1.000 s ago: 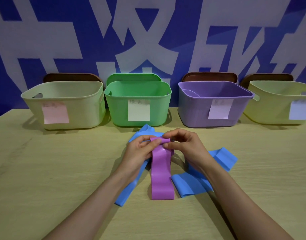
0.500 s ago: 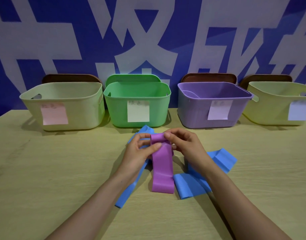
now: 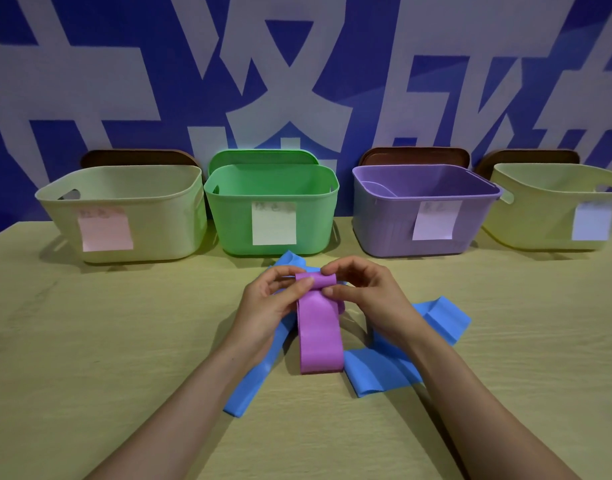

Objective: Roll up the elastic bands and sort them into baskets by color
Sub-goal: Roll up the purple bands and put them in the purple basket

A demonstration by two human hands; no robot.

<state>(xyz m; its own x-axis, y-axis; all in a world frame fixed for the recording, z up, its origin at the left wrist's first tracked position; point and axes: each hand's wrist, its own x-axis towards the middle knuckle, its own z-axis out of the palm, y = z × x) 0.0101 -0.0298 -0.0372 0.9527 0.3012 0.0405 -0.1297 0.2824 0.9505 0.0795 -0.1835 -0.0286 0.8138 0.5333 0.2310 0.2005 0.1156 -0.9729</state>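
In the centre of the frame, both hands work on a purple elastic band [image 3: 320, 336]. Its far end is curled into a small roll and its flat tail runs down toward the bottom of the frame. The left hand [image 3: 268, 306] pinches the left end of the roll, with the thumb laid across the top and the fingers curled behind. The right hand [image 3: 368, 296] pinches the right end between forefinger and thumb.

The purple band lies over a blue elastic band [image 3: 398, 370], which spreads out to the lower left, the right and just above the hands. I cannot tell whether the blue is one strip or several. All of this rests on a pale wooden table [image 3: 89, 341].

Four baskets stand in a row across the middle of the frame, each with a sticky note on its front. From left to right they are a cream basket [image 3: 166, 220], a green basket [image 3: 233, 223], a purple basket [image 3: 384, 223] and a yellow basket [image 3: 540, 216]. The writing on the notes is too blurred to read. Behind them is a blue wall [image 3: 179, 46] with large white characters.
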